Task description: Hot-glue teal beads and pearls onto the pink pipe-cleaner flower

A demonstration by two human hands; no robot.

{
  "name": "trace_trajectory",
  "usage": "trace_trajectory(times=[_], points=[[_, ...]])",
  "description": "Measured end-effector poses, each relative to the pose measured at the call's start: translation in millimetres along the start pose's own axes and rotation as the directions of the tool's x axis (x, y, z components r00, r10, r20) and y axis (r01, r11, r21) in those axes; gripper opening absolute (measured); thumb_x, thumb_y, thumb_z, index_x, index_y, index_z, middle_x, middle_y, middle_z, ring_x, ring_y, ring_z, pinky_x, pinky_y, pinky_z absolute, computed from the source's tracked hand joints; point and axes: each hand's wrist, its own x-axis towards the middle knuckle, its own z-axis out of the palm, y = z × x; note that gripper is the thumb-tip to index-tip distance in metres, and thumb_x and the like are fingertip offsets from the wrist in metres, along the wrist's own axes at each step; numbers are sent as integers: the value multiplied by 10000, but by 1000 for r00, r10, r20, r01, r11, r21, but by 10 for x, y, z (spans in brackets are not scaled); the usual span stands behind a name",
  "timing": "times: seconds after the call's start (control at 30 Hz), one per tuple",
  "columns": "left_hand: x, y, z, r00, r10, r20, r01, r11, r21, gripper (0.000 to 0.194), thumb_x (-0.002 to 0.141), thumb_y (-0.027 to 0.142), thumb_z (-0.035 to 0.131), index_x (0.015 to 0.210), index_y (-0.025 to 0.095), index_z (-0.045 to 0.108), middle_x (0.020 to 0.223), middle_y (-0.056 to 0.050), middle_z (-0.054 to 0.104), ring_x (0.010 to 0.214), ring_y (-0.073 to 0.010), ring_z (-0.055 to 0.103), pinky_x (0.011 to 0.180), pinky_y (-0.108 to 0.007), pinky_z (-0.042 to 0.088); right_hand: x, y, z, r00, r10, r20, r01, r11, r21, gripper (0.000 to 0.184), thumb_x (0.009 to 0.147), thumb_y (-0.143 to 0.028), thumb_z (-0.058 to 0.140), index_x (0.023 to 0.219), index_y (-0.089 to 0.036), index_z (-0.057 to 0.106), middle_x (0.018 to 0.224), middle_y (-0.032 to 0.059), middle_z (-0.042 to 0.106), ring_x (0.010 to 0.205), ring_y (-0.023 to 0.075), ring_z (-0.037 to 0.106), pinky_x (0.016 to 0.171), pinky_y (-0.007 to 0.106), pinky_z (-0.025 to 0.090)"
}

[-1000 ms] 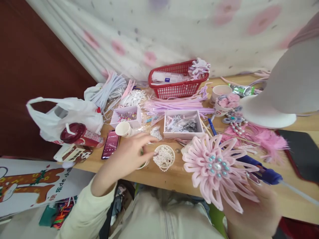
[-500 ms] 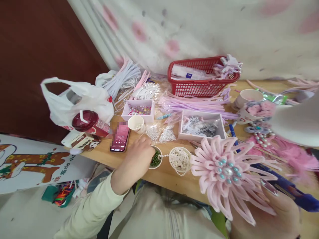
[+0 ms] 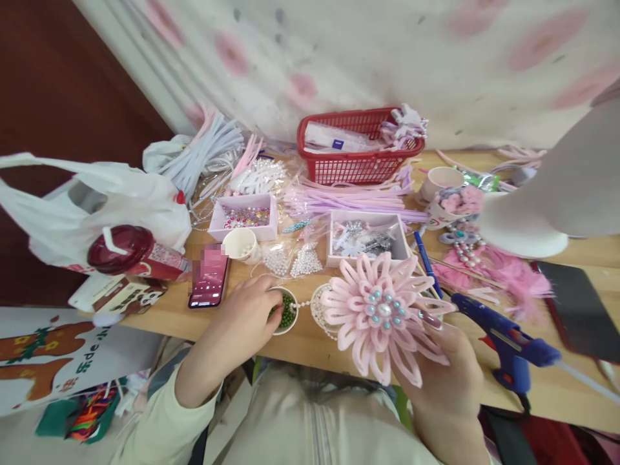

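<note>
My right hand (image 3: 445, 361) grips a pink pipe-cleaner flower (image 3: 351, 326) by its underside, thumb over the petals. A white pearl surrounded by light blue beads forms the flower's centre. My left hand (image 3: 247, 310) is at a small cup of green beads (image 3: 289, 312), its fingers curled over the rim and the fingertips partly hidden inside. Whatever lies between those fingertips does not show. Beside it, a cup of white beads (image 3: 318, 307) is partly covered by the flower, and a bead string links the two cups.
A phone (image 3: 209, 278), a paper cup (image 3: 242, 245) and bead bags (image 3: 306, 260) lie beyond my left hand. Farther back are white boxes (image 3: 334, 253) of trinkets and a red basket (image 3: 339, 171). A blue glue gun (image 3: 504, 332) and a dark tablet (image 3: 581, 310) lie on the right.
The view has swung right, bringing the glue gun and tablet into sight. The flower has moved left, over part of the white bead cup. My left hand stays at the green beads.
</note>
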Motion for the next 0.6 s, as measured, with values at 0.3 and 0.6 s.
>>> trace_trajectory(times=[0.3, 0.6], points=[[12, -50, 41, 1000, -16, -18, 17, 997, 79, 216, 884, 63, 599, 905, 140, 800, 1150, -165, 726, 1125, -405, 674, 970, -567, 534, -25, -13, 115, 1000, 20, -7, -20, 999, 44, 212, 630, -371, 947, 609, -335, 740, 689, -57, 775, 540, 164, 691, 530, 256, 587], [5, -38, -51, 999, 21, -50, -19, 999, 40, 140, 926, 119, 663, 875, 158, 788, 1028, -106, 740, 1040, -328, 705, 939, -496, 554, 23, 38, -16, 1000, 11, -2, -11, 1000, -26, 147, 705, -399, 858, 725, -304, 747, 733, 6, 775, 882, 323, 779, 913, 476, 622]])
